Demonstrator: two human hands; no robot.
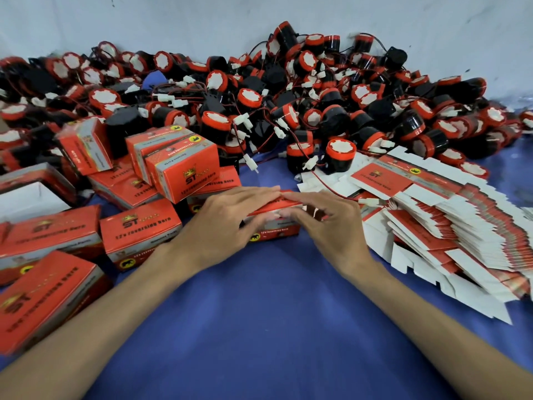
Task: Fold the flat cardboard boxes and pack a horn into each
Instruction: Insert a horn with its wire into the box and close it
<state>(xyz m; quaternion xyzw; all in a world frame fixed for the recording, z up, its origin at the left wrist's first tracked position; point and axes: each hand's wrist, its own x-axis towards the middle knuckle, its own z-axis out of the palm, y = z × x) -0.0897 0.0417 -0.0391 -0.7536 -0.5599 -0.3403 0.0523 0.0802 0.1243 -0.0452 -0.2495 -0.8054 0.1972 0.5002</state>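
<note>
A small red cardboard box [277, 229] stands on the blue cloth at the centre. My left hand [227, 223] lies over its left end with straight fingers pressing the top flap. My right hand [328, 223] covers its right end, fingers curled round the top edge. A large heap of black and red horns [259, 102] with wires and white plugs fills the back. A fanned stack of flat boxes [450, 223] lies at the right. What is inside the box is hidden.
Several folded red boxes [138, 235] are piled at the left, one white-lined box [31, 194] standing open. The blue cloth [259, 313] covers the table in front of me. A pale wall [259, 18] rises behind the horns.
</note>
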